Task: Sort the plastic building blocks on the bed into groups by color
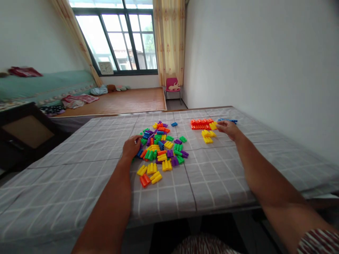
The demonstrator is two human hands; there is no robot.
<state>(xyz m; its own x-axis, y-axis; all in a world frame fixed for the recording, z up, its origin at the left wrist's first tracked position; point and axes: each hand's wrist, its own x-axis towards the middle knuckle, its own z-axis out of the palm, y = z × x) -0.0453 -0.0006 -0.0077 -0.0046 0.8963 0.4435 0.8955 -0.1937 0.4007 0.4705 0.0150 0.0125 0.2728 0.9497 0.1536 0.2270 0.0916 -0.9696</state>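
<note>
I have a yellow block (213, 125) in the right hand (228, 129), its fingers grasping the block at its right side. This block is to the right of the mixed pile (161, 146), well apart from it and toward its far side. Next to the held block, also right of the pile, a small yellow cluster (208, 137) lies on the near side and the orange-red rows (200, 127) lie to the left. The blue group (230, 121) lies farther right of the pile, just beyond my right hand and partly hidden by it.

My left hand (131, 145) is at the left edge of the pile, its fingers bent over the blocks there; I cannot tell whether they grasp one. The pile mixes green, purple, blue, yellow and orange pieces, loosely heaped. A single blue block (174, 124) sits apart at the pile's far right, and an orange block (145, 181) lies at its near left edge.

The pile rests on the desk (217, 173), which is covered with a gray checked cloth (76, 173). Well beyond the pile I see a bed (132, 98), a window (119, 38) with a square clock (106, 68) before it, and a pink chair (171, 82).
</note>
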